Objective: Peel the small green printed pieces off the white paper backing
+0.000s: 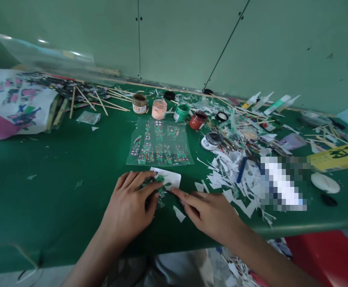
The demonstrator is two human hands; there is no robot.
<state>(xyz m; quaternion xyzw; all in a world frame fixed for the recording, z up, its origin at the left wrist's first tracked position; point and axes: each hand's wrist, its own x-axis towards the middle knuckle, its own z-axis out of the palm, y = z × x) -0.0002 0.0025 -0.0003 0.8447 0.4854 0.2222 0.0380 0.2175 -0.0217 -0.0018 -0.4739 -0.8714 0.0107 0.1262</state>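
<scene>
My left hand (130, 205) lies flat on the green table (57, 179), fingers stretched over a small green patterned paper cut-out (157, 185). My right hand (208, 211) rests beside it, index finger stretched out with its tip touching the cut-out's right side. Just behind the fingers lies a white card (169, 177). Neither hand grips anything. A clear plastic sheet (158, 145) with several green patterned cut-outs on it lies further back.
Several small paint jars (158, 108) stand in a row behind the sheet. White paper scraps (233, 179) and sticks clutter the right side, with glue tubes (277, 104) and a yellow box (338, 156). A printed sheet (12, 103) lies far left. A wall stands behind.
</scene>
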